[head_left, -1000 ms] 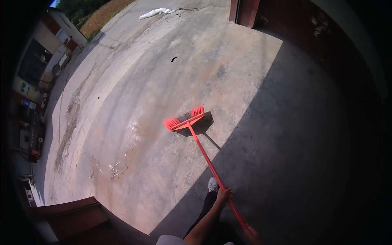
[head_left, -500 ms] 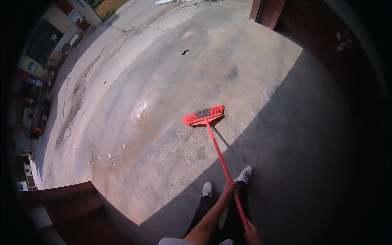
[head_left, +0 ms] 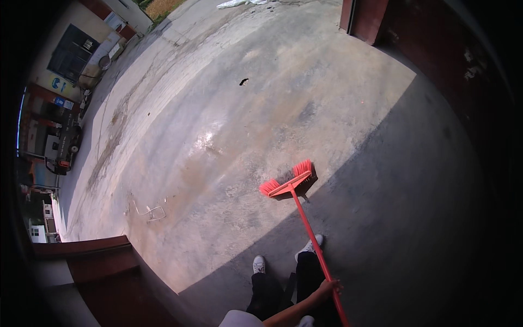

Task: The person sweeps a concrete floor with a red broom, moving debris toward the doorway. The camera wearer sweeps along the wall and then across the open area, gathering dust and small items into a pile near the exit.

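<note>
A broom with a red handle and red bristles, dark in the middle (head_left: 290,185), rests with its head on the concrete floor, close to the shadow's edge. Its handle slopes down toward my body at the lower edge. My left hand (head_left: 328,287) is closed around the handle partway up, the forearm reaching in from below. My right hand is out of the picture, beyond the lower edge. My white shoes (head_left: 259,265) stand on the shaded floor, on the left of the handle.
A bent white wire (head_left: 150,211) lies on the sunlit floor at left. A small dark hole or spot (head_left: 243,82) shows farther off. Dark red door panels stand at lower left (head_left: 103,261) and upper right (head_left: 368,22). A dark cart-like vehicle (head_left: 68,139) is parked at far left.
The broom head has come nearer to my feet and slightly right. My left hand has moved down and right with the handle. My right hand has left the picture.
</note>
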Available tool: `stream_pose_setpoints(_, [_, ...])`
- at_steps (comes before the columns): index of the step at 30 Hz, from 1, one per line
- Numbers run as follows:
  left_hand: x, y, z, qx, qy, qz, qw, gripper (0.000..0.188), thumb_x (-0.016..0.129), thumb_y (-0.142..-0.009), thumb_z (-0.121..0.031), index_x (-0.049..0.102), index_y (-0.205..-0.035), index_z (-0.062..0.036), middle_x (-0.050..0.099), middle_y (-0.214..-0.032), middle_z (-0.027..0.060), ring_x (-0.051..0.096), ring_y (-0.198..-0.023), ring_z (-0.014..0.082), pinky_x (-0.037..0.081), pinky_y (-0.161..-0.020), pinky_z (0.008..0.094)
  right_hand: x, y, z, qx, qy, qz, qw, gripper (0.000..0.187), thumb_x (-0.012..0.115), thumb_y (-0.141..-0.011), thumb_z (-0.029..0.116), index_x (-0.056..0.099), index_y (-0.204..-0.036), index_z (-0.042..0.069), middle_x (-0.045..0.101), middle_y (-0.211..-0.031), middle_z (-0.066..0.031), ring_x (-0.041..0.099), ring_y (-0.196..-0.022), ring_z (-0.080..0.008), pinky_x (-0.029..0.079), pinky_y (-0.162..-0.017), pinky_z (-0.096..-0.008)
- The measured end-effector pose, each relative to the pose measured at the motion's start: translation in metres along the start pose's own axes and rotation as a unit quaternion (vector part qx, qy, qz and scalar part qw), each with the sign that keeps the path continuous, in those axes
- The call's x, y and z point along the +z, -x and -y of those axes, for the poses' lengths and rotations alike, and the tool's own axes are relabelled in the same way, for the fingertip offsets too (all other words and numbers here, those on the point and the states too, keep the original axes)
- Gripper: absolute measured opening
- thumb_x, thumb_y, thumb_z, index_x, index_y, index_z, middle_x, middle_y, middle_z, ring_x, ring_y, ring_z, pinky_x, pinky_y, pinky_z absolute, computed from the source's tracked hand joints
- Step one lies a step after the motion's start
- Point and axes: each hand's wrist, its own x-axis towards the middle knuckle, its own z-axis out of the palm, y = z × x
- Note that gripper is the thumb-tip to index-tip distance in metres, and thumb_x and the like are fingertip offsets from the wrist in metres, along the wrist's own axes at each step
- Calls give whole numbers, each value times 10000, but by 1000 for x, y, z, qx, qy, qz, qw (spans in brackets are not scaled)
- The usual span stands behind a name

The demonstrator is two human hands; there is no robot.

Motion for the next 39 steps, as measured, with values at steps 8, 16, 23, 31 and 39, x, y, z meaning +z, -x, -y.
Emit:
stream_pose_setpoints(8, [29, -78, -180, 174, -18, -130, 976, 168, 481, -772, -154, 378, -821, -29, 530, -637, 169, 440, -374, 142, 414, -345, 291, 3, -201, 70, 176, -164, 138, 961, 345, 502, -784, 175, 470, -1105, 52, 457, -511, 2, 420, -410, -49, 336, -373, -174])
stream_pose_setpoints(16, [126, -80, -209, 175, -50, -39, 983, 252, 496, -770, -151, 348, -938, -36, 546, -731, 173, 442, -411, 119, 431, -404, 261, -77, -179, 86, -86, -70, -74, 991, 294, 500, -791, 230, 525, -1013, 39, 524, -608, -139, 480, -484, -192, 391, -453, -310])
stream_pose_setpoints(23, [208, -133, -138, 3, 28, 59, 998, 144, 502, -771, -140, 389, -801, -54, 542, -633, 129, 460, -421, 118, 459, -419, 295, -173, -168, 80, 127, 36, -1, 991, 299, 492, -794, 208, 513, -1024, 17, 571, -864, -168, 555, -784, -189, 425, -686, -273])
stream_pose_setpoints(31, [195, -155, -297, 99, 27, 2, 995, 239, 487, -778, -150, 336, -930, -43, 539, -695, 176, 438, -406, 129, 453, -412, 293, -150, -310, 156, 43, 43, 76, 995, 338, 486, -796, 240, 479, -1076, 51, 555, -764, -125, 536, -631, -193, 430, -556, -279])
stream_pose_setpoints(39, [264, -139, -452, 136, 107, 54, 983, 201, 501, -778, -193, 384, -898, -82, 552, -802, 183, 394, -408, 91, 410, -413, 247, -215, -380, 264, 184, -374, 176, 892, 398, 535, -745, 107, 426, -1128, 92, 435, -583, 4, 395, -467, -66, 326, -414, -175])
